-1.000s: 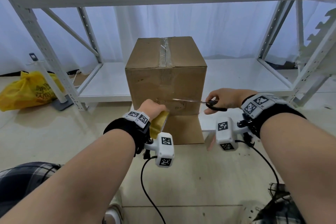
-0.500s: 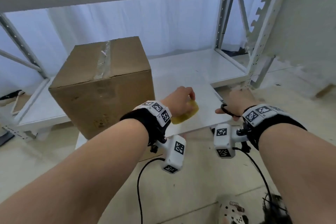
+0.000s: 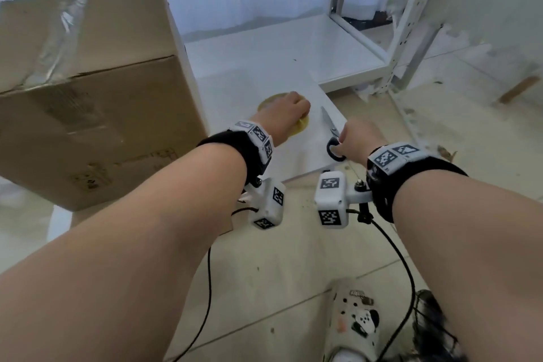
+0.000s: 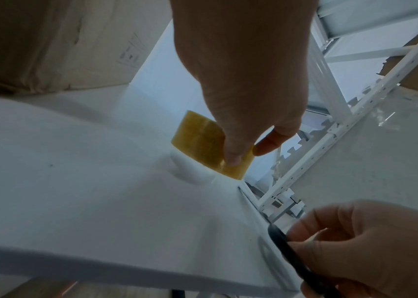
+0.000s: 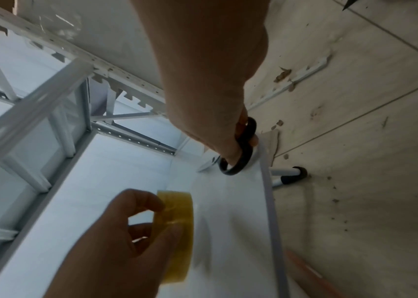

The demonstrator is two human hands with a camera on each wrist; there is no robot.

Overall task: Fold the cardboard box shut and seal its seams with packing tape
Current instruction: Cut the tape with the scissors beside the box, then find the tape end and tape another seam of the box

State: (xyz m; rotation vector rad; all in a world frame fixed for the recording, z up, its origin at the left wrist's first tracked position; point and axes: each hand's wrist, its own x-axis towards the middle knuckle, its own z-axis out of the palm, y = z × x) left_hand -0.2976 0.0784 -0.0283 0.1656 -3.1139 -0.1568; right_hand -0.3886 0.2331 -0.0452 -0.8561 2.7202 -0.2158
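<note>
So the cardboard box [image 3: 88, 91] sits on the left end of the white worktop [image 3: 293, 156], flaps folded down, with a strip of clear tape [image 3: 55, 44] running across the top seam and over the front edge. The tape looks wrinkled where it bends over the edge.

The left hand [image 3: 282, 114] is to the right of the box, fingers [image 4: 233, 153] and thumb curled around a yellowish roll of packing tape [image 4: 203, 141]. In the left wrist view the roll's lower edge is right at the worktop; can't say for sure if it's actually touching. From the right wrist view you can see daylight through the roll's core past the curled fingers.

The right hand [image 3: 355, 138] is just beside it near the worktop's right edge, fingers hooked through the black handle loops of a pair of scissors [image 3: 333, 138]. The blades point away from the person and lie low over the worktop, pretty much closed.

Behind all that is a white metal shelf rack [image 3: 338, 50], and a patterned clog [image 3: 355, 323] shows on the tiled floor [image 3: 293, 273] below.
</note>
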